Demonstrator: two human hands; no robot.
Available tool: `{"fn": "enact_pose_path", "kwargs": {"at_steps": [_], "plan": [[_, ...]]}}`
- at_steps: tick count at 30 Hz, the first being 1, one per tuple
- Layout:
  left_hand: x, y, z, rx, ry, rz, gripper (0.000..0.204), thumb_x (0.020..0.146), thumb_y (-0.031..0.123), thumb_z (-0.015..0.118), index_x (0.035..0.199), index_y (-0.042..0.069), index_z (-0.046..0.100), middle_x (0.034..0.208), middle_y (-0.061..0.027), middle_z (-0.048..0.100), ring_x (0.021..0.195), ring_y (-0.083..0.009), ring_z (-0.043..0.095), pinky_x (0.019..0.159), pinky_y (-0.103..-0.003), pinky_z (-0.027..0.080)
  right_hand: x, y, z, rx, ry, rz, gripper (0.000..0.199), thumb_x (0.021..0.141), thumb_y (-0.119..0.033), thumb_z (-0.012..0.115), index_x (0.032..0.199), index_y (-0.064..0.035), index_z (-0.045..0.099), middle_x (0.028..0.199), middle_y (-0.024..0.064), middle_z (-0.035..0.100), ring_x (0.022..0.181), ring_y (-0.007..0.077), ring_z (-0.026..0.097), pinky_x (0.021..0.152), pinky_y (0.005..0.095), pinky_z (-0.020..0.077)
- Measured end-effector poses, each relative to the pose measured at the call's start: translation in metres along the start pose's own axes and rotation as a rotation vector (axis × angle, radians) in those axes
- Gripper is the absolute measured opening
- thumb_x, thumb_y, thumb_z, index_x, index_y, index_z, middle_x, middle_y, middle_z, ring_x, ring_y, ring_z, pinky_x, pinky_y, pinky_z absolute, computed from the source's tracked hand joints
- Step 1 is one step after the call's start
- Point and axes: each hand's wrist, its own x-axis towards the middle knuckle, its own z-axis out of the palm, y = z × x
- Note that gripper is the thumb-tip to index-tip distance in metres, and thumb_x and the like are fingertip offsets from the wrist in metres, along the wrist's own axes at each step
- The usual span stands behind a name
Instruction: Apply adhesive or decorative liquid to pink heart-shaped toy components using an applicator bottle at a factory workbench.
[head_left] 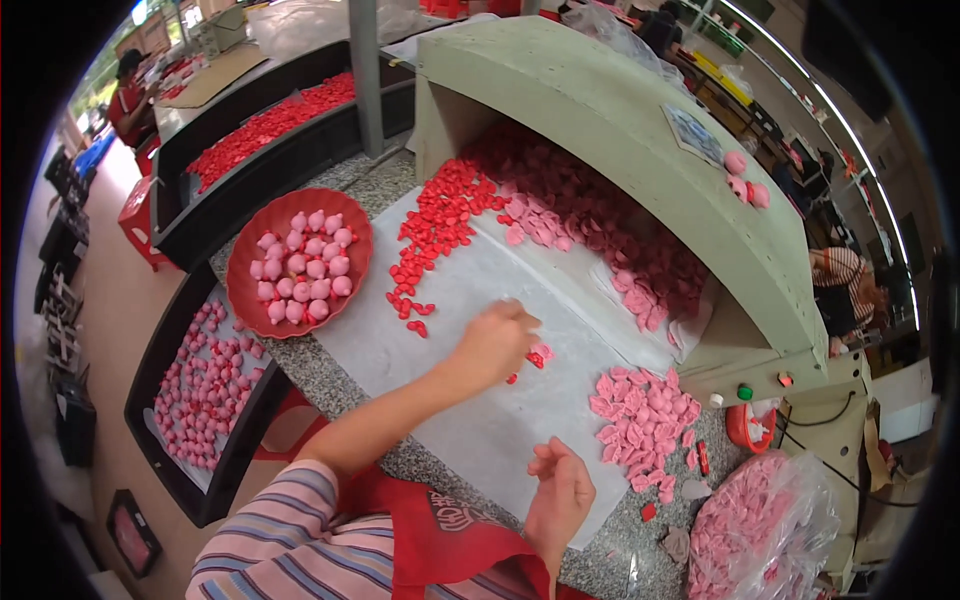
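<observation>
My left hand (492, 345) reaches over the white sheet (400, 355), fingers pressed together and pointing down; what they hold, if anything, is hidden. Right beside its fingertips lie a small pink and red piece (541, 354) and a loose red piece (512, 379). Lower down, my right hand (560, 490) hovers over the sheet's near edge with its fingers curled in; I cannot make out anything in them. Closest to that hand is a heap of pink leaf-shaped pieces (640, 420). A scattering of small red pieces (432, 235) lies on the sheet's far left.
A red bowl (240, 262) of round pink figures stands left. Black trays hold red pieces (270, 130) and pink figures (207, 400). A pale green arched housing (600, 110) covers more pink pieces. A plastic bag (765, 520) of pink pieces lies right. Other people work farther off.
</observation>
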Motion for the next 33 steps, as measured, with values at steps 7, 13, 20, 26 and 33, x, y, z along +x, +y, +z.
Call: {"fn": "enact_pose_path", "kwargs": {"at_steps": [7,13,20,26,33], "plan": [[0.023,0.019,0.053,0.080,-0.525,-0.296,0.013,0.067,0.011,0.058,0.075,0.002,0.064,0.083,-0.0159,0.062,0.080,-0.0300,0.061,0.067,-0.039,0.049,-0.020,-0.032,-0.109,-1.184,0.479,-0.517,0.028,0.086,-0.022,0.049,0.092,0.0017,0.062,0.085,0.0156,0.061,0.077,0.0269,0.057,0.067,0.0338,0.0456],[0.025,0.025,0.023,-0.779,-0.611,-0.712,0.017,0.074,0.025,0.063,0.075,0.008,0.065,0.071,-0.0051,0.064,0.062,-0.0121,0.059,0.051,-0.032,0.047,-0.015,-0.037,-0.204,-0.382,0.873,-0.303,0.022,0.085,-0.015,0.052,0.096,0.0024,0.060,0.082,0.0076,0.060,0.071,0.0134,0.053,0.064,0.0253,0.0424],[-0.013,0.065,-0.011,-1.668,-0.474,-1.019,0.010,0.081,0.011,0.056,0.085,0.002,0.056,0.084,-0.0104,0.062,0.085,-0.0265,0.063,0.066,-0.032,0.054,0.042,-0.033,-0.238,-0.566,0.953,-0.427,0.050,0.075,-0.016,0.068,0.115,0.0025,0.046,0.100,0.0084,0.053,0.085,0.0148,0.051,0.074,0.0276,0.0432],[-0.030,0.099,-0.022,-1.591,-0.641,-1.175,0.018,0.086,0.016,0.053,0.095,0.002,0.056,0.097,-0.0185,0.060,0.091,-0.0297,0.061,0.072,-0.032,0.054,0.082,-0.022,-0.294,-0.783,0.836,-0.313,0.057,0.062,-0.018,0.077,0.107,0.0044,0.052,0.088,0.0093,0.059,0.075,0.0149,0.054,0.069,0.0278,0.0438],[-0.030,0.098,-0.032,-2.063,-0.585,-1.339,0.038,0.090,0.018,0.046,0.117,-0.007,0.043,0.115,-0.0242,0.050,0.109,-0.0327,0.051,0.088,-0.032,0.047,0.045,-0.037,-0.211,-0.608,0.751,-0.413,0.019,0.073,-0.009,0.066,0.086,0.0012,0.057,0.077,0.0045,0.060,0.066,0.0109,0.054,0.061,0.0240,0.0426]]}}
